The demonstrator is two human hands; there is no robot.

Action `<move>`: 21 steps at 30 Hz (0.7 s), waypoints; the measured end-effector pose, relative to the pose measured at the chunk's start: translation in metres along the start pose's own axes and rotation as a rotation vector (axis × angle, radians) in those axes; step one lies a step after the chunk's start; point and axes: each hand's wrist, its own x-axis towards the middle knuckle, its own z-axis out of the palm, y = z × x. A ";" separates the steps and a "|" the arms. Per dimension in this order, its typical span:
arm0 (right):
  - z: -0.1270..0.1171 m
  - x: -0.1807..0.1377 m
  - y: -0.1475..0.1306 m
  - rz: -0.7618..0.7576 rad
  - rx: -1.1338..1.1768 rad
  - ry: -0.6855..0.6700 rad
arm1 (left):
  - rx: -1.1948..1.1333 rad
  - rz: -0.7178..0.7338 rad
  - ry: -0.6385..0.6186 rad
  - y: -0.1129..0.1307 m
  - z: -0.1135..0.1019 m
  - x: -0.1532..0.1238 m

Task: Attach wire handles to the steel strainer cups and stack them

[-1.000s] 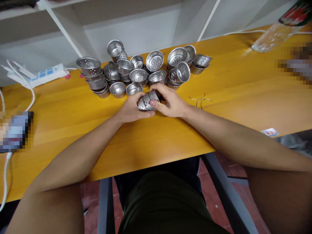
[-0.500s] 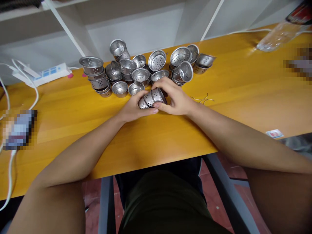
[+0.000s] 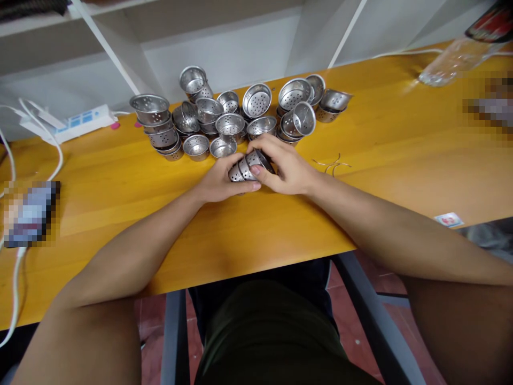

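Observation:
Between my hands lies a short stack of nested perforated metal cups [image 3: 242,168], tilted on its side just above or on the table. My left hand [image 3: 220,181] grips the narrow left end, thumb on top and fingers below. My right hand [image 3: 282,166] wraps round the wider right end, its thumb pressed on the near side. Fingers hide part of the rims. Right behind them stand more perforated metal cups, among them a small upright one [image 3: 196,146] and another [image 3: 223,147] close to my left thumb.
A tall stack of cups [image 3: 151,110] stands at the left of the group. Thin bent wires [image 3: 332,164] lie right of my right hand. A power strip [image 3: 82,124], a pixelated phone-like device [image 3: 32,214] with a cable, a plastic bottle [image 3: 444,64] and a small card [image 3: 449,220] are on the table.
Both hands still hold the cup stack. My right hand has shifted slightly down and its thumb sits a little higher on the cups. The stack has turned slightly.

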 end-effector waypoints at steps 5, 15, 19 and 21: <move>0.002 0.000 0.002 0.012 0.005 -0.002 | -0.061 -0.031 -0.039 -0.001 -0.002 0.001; 0.009 0.005 0.014 -0.011 0.018 0.033 | -0.161 -0.109 -0.110 -0.012 -0.013 0.012; 0.008 0.005 0.015 -0.010 0.020 0.023 | -0.159 -0.107 -0.139 -0.011 -0.015 0.014; 0.008 0.004 0.016 -0.015 0.008 0.028 | -0.154 -0.106 -0.135 -0.010 -0.016 0.014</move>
